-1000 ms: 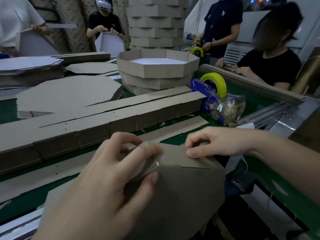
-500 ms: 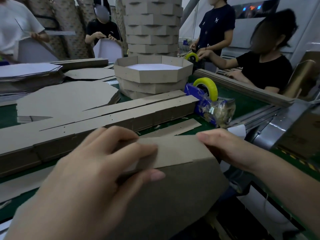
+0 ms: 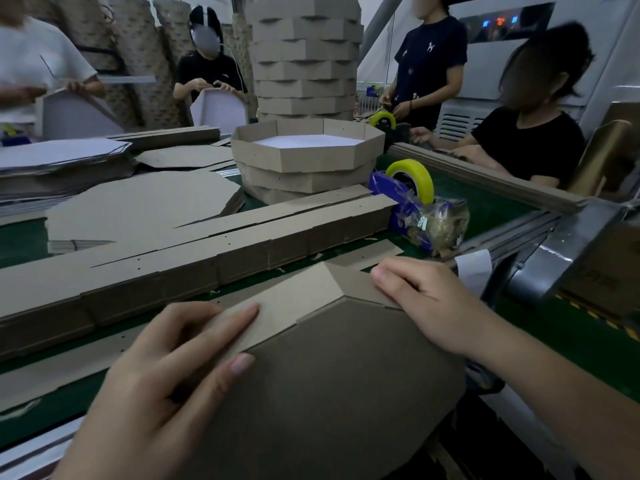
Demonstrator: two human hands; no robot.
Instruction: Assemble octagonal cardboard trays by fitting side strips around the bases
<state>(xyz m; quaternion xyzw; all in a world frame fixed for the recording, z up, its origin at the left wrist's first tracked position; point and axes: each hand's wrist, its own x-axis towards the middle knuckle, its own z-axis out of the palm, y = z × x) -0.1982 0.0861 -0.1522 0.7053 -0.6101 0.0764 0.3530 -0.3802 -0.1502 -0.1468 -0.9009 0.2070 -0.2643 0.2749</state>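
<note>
Head view: since a second ago the brown cardboard side strip (image 3: 304,289) has bent round a corner of the brown octagonal cardboard base (image 3: 339,393), held tilted at the green worktop's (image 3: 502,209) near edge. My left hand (image 3: 166,368) pinches strip against base. My right hand (image 3: 426,303) has slid right and grips the next segment. I judge two sides fitted, the rest pending.

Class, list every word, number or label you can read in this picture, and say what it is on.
None can be read.
Glowing display on the grey machine: blurred.
White label on the clear plastic bag: too small.
Dark print on the brown box: blurred.
</note>
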